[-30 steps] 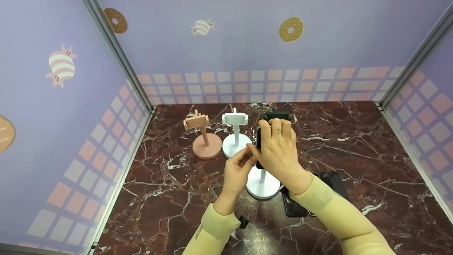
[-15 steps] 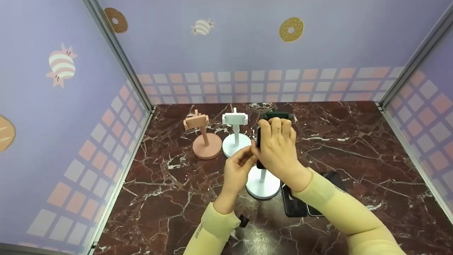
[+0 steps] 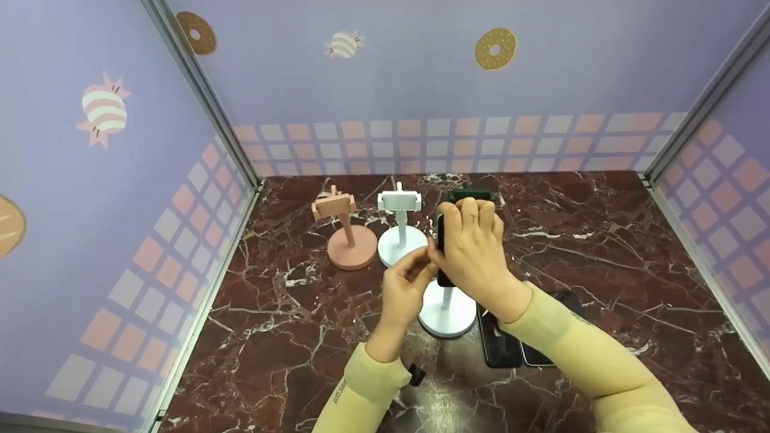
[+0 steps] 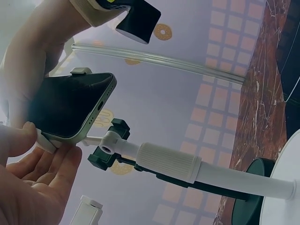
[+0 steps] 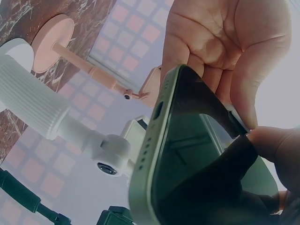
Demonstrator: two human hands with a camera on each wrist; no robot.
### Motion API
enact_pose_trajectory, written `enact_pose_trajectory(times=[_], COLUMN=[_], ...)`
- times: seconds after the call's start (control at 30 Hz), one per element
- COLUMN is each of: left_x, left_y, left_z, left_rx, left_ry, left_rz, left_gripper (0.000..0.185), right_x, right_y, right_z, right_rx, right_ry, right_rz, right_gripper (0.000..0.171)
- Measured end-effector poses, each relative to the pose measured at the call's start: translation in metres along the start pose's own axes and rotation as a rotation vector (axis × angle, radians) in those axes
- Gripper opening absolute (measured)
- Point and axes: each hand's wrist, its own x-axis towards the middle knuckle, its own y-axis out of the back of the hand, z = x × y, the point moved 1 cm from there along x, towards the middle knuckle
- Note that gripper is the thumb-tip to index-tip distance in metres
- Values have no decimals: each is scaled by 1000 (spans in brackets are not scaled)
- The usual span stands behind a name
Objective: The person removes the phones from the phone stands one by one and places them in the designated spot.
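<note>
A phone (image 4: 70,103) with a pale green frame and dark screen sits in the clamp (image 4: 45,140) of a white phone stand (image 3: 446,313). My left hand (image 3: 404,294) pinches the clamp's near side, thumb on the jaw at the phone's edge and fingers behind it. From the other side my right hand (image 3: 478,252) holds the phone, its fingers curled over the far edge. Both thumbs nearly meet at the phone's left edge (image 5: 229,122) in the right wrist view. My right hand covers most of the phone in the head view.
Behind stand a pink phone stand (image 3: 352,246), another white stand (image 3: 402,243) and a dark green stand (image 3: 471,195). Dark phones, one (image 3: 502,352) fully black, lie on the marble table under my right forearm. Patterned walls (image 3: 421,78) enclose the table.
My right thumb has shifted slightly at the phone's edge, and my right forearm has moved a little, showing more of the phones on the table. The stands have not moved.
</note>
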Motion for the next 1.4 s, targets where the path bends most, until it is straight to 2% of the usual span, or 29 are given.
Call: enact_pose_trajectory(times=[0.2, 0.67, 1.4], left_x=[0, 0, 0], left_y=[-1, 0, 0], left_z=[1, -2, -2], left_rx=[-20, -17, -26], left_ry=[21, 23, 2], left_rz=[6, -4, 0], left_gripper=[31, 32, 32], right_x=[0, -1, -1], right_y=[2, 4, 8], right_z=[2, 6, 8], right_rx=[16, 68, 114], right_ry=[-9, -7, -2], right_rz=[-26, -51, -65], right_gripper=[56, 56, 57])
